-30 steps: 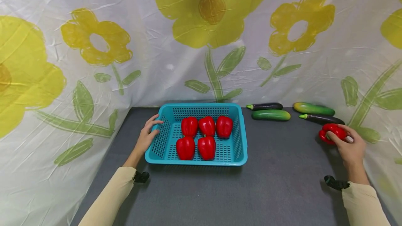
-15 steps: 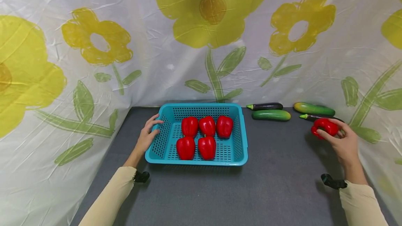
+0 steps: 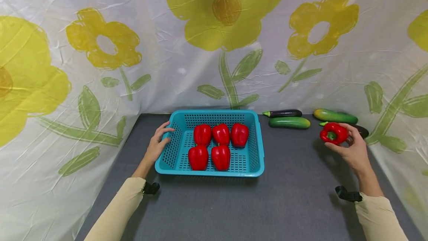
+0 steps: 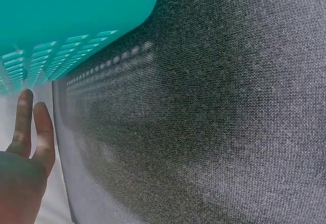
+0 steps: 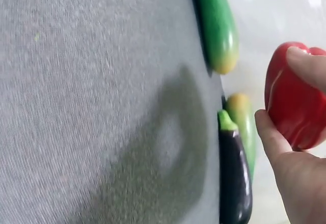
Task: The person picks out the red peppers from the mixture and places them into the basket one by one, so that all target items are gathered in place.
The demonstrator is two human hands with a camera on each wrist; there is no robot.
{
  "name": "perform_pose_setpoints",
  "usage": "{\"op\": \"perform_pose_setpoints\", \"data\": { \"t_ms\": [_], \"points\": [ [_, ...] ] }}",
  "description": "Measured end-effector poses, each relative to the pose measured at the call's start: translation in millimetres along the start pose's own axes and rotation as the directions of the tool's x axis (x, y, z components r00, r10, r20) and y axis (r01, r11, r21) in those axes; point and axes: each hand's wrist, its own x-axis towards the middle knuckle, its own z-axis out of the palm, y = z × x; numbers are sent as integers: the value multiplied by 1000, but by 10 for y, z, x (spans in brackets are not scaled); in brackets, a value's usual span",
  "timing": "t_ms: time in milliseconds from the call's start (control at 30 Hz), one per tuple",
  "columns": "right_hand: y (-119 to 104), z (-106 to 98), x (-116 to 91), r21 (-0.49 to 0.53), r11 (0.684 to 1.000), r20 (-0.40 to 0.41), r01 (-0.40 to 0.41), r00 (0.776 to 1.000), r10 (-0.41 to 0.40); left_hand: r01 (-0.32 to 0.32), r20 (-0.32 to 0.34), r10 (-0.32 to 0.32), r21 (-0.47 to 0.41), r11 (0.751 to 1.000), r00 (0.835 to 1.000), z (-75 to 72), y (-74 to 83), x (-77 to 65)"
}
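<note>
My right hand point(image 3: 351, 150) grips a red bell pepper point(image 3: 333, 133) and holds it lifted above the grey table at the right; the right wrist view shows the pepper point(image 5: 293, 109) between thumb and fingers. A teal plastic basket point(image 3: 257, 151) sits mid-table with several red peppers point(image 3: 220, 135) inside. My left hand point(image 3: 156, 145) rests against the basket's left wall with its fingers over the rim. In the left wrist view the fingers point(image 4: 31, 127) lie beside the basket point(image 4: 71, 15).
Behind the basket's right side lie a dark eggplant point(image 3: 282, 113) and a green cucumber point(image 3: 289, 122). Further right are another cucumber point(image 3: 335, 116) and an eggplant point(image 3: 362, 130) partly hidden by my hand. A flower-printed sheet point(image 3: 214, 40) walls the table at the back and sides.
My right hand has lifted the red pepper off the table and carried it left and slightly up. The left hand and the basket have stayed put.
</note>
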Motion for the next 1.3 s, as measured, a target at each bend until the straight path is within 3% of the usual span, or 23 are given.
{"op": "perform_pose_setpoints", "data": {
  "t_ms": [367, 600, 967, 1300],
  "points": [
    [-384, 204, -34, -20, 998, 45, 67, 997, -66, 5, 1, -5, 7, 1000, 1000, 0, 24, 5],
    [-438, 317, -12, -12, 998, 90, 65, 994, -64, 4, 10, -4, 9, 1000, 1000, 1, 22, 6],
    [-736, 525, -31, 210, 966, 209, 148, 959, -192, 2, 4, -2, 13, 1000, 1000, 1, 55, -6],
    [-788, 674, -73, 323, 945, 276, 51, 950, -146, 1, 3, -1, 3, 1000, 1000, 4, 46, -1]
  ]
}}
